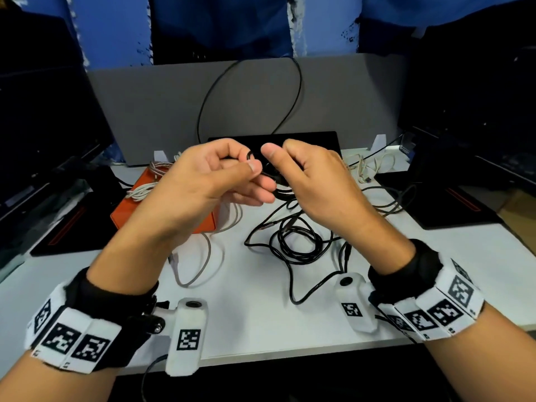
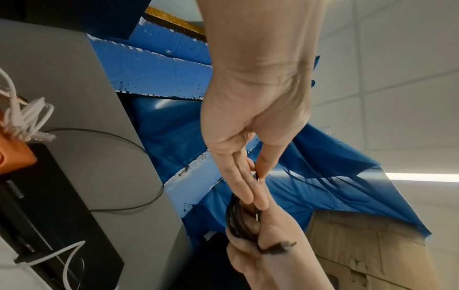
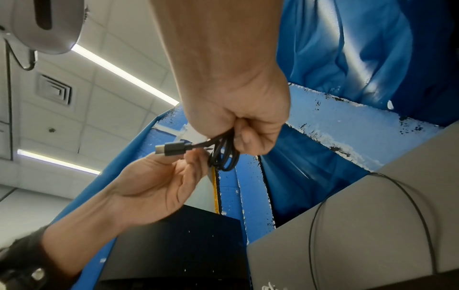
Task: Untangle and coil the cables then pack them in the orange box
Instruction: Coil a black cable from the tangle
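Observation:
Both hands are raised above the white table [image 1: 261,320] with a black cable between them. My right hand [image 1: 285,169] grips a small coil of this black cable [image 3: 223,157]; its USB-C plug [image 3: 171,149] sticks out to the side. My left hand [image 1: 251,163] pinches a strand of the same cable [image 2: 258,177] between thumb and forefinger, right beside the coil. A tangle of black cables [image 1: 295,242] lies on the table beneath the hands. The orange box [image 1: 136,211] sits at the left, partly behind my left hand, with white cables [image 1: 142,191] on it.
A grey cable [image 1: 207,256] loops on the table in front of the orange box. A beige cable [image 1: 372,166] lies at the back right. A grey partition [image 1: 162,111] with a thin black wire [image 1: 293,111] stands behind. Dark monitors and black pads flank the table.

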A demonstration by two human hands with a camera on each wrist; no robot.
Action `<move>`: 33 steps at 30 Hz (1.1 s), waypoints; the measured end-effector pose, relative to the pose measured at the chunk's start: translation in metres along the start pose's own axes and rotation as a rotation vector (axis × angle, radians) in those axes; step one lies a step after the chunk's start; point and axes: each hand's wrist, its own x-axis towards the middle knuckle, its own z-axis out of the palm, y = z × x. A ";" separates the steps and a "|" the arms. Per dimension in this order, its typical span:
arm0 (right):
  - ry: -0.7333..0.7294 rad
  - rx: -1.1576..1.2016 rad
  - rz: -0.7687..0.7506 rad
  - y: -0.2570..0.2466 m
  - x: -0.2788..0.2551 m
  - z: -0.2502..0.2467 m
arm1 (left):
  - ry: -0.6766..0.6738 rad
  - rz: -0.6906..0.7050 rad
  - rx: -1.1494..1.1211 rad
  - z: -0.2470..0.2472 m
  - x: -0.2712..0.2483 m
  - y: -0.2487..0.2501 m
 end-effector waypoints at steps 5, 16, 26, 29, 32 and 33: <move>0.079 0.052 0.001 -0.003 -0.002 -0.001 | 0.171 0.148 0.111 0.015 -0.002 -0.002; 0.012 0.304 0.044 -0.003 0.001 0.001 | 0.269 0.236 0.604 0.016 0.002 -0.020; -0.049 0.336 -0.009 -0.013 -0.010 0.008 | 0.008 0.258 0.656 0.020 -0.001 -0.018; -0.043 0.326 0.011 -0.011 -0.007 0.007 | 0.006 0.251 0.680 0.020 -0.002 -0.017; -0.073 0.316 0.033 -0.008 -0.001 0.004 | 0.027 0.236 0.645 0.018 -0.001 -0.017; -0.066 0.299 0.022 -0.007 0.000 0.003 | 0.006 0.217 0.551 0.016 0.000 -0.017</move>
